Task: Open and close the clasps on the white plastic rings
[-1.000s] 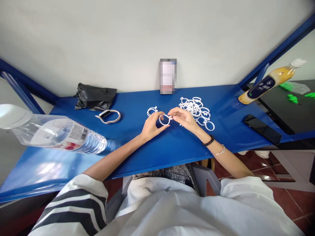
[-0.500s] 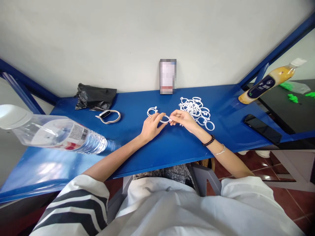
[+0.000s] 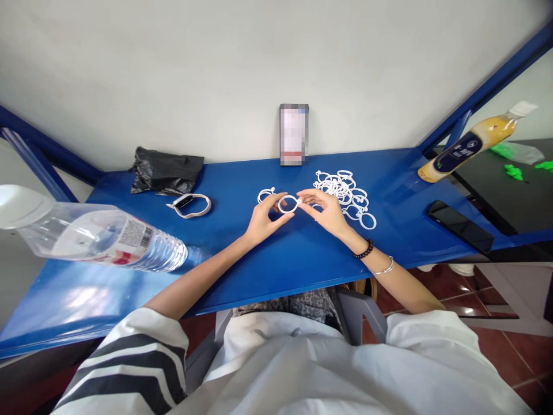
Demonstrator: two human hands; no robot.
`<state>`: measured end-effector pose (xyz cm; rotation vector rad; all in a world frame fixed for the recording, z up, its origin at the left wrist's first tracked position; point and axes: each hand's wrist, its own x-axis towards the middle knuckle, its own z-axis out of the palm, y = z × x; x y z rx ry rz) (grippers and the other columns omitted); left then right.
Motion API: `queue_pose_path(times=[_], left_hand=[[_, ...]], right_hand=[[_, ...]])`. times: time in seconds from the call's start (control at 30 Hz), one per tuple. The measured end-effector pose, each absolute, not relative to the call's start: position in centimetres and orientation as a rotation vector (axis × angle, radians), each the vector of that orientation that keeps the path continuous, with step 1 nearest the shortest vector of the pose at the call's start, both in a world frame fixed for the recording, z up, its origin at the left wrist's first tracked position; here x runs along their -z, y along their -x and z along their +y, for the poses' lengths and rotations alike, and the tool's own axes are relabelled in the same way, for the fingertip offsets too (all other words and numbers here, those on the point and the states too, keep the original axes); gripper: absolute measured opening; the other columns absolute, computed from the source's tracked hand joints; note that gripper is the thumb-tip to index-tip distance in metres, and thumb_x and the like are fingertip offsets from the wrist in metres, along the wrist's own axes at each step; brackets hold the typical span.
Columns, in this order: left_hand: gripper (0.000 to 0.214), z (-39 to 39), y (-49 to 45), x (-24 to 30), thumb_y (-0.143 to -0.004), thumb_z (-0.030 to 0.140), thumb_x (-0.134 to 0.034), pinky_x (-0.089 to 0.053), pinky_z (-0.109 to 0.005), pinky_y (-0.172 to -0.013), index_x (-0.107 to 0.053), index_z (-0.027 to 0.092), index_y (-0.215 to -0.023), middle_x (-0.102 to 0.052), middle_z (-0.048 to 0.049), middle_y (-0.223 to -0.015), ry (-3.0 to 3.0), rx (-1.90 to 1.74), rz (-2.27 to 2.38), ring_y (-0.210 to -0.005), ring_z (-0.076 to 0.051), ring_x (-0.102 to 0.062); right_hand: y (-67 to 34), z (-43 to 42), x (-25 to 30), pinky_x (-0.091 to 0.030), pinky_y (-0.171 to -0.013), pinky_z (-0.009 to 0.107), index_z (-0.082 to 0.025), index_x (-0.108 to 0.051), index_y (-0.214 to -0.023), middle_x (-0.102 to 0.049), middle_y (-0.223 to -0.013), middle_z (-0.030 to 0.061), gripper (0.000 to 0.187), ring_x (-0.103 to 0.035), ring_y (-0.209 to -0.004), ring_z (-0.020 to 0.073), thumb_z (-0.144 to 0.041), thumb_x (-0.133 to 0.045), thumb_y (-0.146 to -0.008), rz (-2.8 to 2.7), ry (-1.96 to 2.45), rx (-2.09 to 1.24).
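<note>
Between my two hands, above the blue table (image 3: 242, 282), is a white plastic ring (image 3: 280, 210) with a small knob on its right side. My left hand (image 3: 264, 220) grips the ring's left and lower edge between thumb and fingers. The thumb and forefinger of my right hand (image 3: 325, 212) pinch the knob end. Behind my left hand lie white rings (image 3: 261, 192), partly hidden by the fingers. A heap of similar white rings (image 3: 345, 187) spreads on the table just behind and right of my right hand.
A large clear bottle (image 3: 108, 236) stands at the left. Beyond it are a watch (image 3: 194, 214) and a black plastic bag (image 3: 166, 172). A phone (image 3: 294, 135) leans on the wall. Rightward are a yellow drink bottle (image 3: 469, 147) and a dark phone (image 3: 460, 226).
The ring has turned so its round opening faces me more fully. My left fingers have spread wider around it, and my right hand has shifted slightly, still at the knob.
</note>
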<state>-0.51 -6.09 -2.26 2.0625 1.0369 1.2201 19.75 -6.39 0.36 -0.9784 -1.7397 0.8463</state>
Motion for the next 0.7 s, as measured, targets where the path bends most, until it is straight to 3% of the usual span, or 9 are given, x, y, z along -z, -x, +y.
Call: queue_pose_path(times=[0.33,0.7], left_hand=[[0.033,-6.4,0.6,1.6,-0.077,0.047,-0.071,-0.053,-0.032,-0.07,-0.058,0.018,-0.086,-0.066,-0.0027,-0.082,-2.053,-1.258,1.078,-0.072,-0.015,-0.061],[0.036,-6.7,0.7,1.1,-0.077,0.052,-0.07,-0.048,-0.029,-0.064,-0.057,0.018,-0.075,-0.063,-0.0012,-0.072,-2.079,-1.238,1.029,-0.065,-0.014,-0.055]], right_hand=[[-19.9,-6.1,0.0,-0.056,-0.089,0.04,-0.023,-0.073,-0.093,-0.075,-0.096,0.0046,0.026,-0.07,-0.089,0.0208,-0.046,-0.072,-0.081,-1.634,0.99,-1.117],[-20.0,-6.0,0.3,-0.052,-0.077,0.034,-0.022,-0.073,-0.087,-0.074,-0.089,0.0045,0.025,-0.067,-0.083,0.019,-0.045,-0.074,-0.079,-1.638,0.972,-1.172]])
